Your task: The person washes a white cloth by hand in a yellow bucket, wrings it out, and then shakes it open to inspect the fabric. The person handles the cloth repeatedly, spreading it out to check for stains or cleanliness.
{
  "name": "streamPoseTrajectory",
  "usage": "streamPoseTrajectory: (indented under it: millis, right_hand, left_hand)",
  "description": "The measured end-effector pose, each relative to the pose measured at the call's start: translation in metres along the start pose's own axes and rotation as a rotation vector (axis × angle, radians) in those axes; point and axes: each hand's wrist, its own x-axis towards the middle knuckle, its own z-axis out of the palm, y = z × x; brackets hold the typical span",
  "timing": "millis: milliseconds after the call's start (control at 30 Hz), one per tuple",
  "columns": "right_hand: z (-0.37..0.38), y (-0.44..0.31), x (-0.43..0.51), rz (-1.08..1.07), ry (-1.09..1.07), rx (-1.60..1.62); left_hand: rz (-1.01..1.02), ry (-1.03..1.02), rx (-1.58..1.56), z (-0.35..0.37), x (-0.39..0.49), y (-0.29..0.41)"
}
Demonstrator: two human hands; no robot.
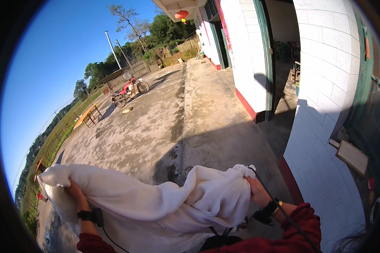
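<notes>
A large white cloth (136,199), soft like a blanket or sheet, stretches between my two hands and hangs down in front of me. My left hand (75,191) grips it near its left end, with part of the fingers hidden in the folds. At the other end, my right hand (258,190) clutches a gathered bunch of the fabric. Deep creases run through the cloth near the right hand. Both wrists wear black straps with devices, and a dark cable crosses by the right hand.
A white tiled wall (323,79) with a red base and an open doorway stands to the right. A cutting board (352,157) is at the window ledge. Across the concrete yard (145,126) are a red motorcycle (126,90) and an orange-topped table (86,115).
</notes>
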Motion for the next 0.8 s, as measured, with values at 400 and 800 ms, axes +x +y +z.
streamPoseTrajectory:
  millis: [400, 800]
  right_hand:
    - [-0.089, 0.109, 0.338, 0.113, -0.368, 0.754]
    - [-0.228, 0.063, 0.62, -0.302, 0.131, -0.13]
  left_hand:
    - [0.318, 0.15, -0.01, 0.247, -0.002, 0.09]
    - [0.021, 0.038, -0.152, 0.603, 0.008, 0.162]
